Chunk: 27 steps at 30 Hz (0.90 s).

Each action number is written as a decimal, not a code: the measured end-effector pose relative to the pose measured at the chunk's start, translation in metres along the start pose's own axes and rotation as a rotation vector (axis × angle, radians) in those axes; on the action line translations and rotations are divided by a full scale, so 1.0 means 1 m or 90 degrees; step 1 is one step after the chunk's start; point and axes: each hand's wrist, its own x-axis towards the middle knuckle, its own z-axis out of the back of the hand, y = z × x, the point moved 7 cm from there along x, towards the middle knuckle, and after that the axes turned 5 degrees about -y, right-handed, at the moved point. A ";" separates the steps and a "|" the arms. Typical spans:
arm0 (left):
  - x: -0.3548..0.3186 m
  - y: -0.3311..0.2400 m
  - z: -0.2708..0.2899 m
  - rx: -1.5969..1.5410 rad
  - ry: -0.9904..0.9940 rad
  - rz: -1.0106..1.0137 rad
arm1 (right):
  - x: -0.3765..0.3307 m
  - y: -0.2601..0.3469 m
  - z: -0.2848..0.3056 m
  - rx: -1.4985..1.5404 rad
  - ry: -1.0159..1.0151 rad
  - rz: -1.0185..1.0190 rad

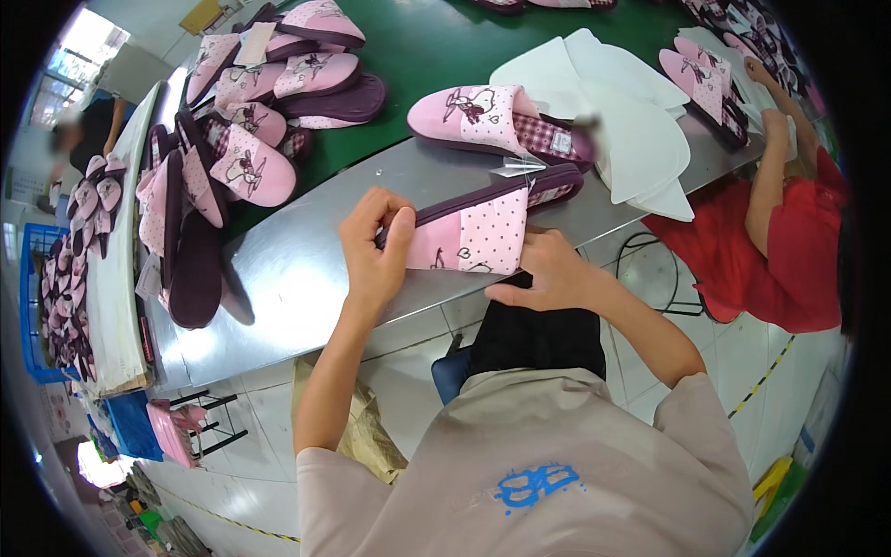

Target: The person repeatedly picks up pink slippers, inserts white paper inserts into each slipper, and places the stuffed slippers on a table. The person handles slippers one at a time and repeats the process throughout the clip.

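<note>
I note my left hand (376, 243) pinching the toe of a pink dotted fabric slipper (483, 229) on the steel surface (297, 269); right hand (548, 274) fingers clasp its middle. Its mate (497, 119) lies finished beyond; a heap (251, 121) waits.

A grey metal bench (306, 269) is running along a green belt (436, 46), and a pink slipper (492, 116) is lying on it beside a stack of white insoles (631, 121). A heap of pink and purple slippers (251, 111) is spilling over the bench's left end, and one pink dotted slipper (483, 227) is resting at the near edge.
</note>
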 end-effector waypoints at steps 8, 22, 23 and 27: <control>-0.020 -0.010 -0.013 -0.234 0.279 0.206 | 0.023 0.001 -0.016 0.420 0.057 -0.099; -0.014 -0.010 -0.021 -0.298 0.339 0.229 | 0.036 0.013 -0.034 0.415 0.156 -0.082; -0.012 -0.009 -0.021 -0.299 0.334 0.231 | 0.038 0.014 -0.033 0.402 0.142 -0.060; -0.015 -0.004 -0.018 -0.259 0.350 0.210 | 0.032 0.007 -0.043 0.405 0.115 -0.095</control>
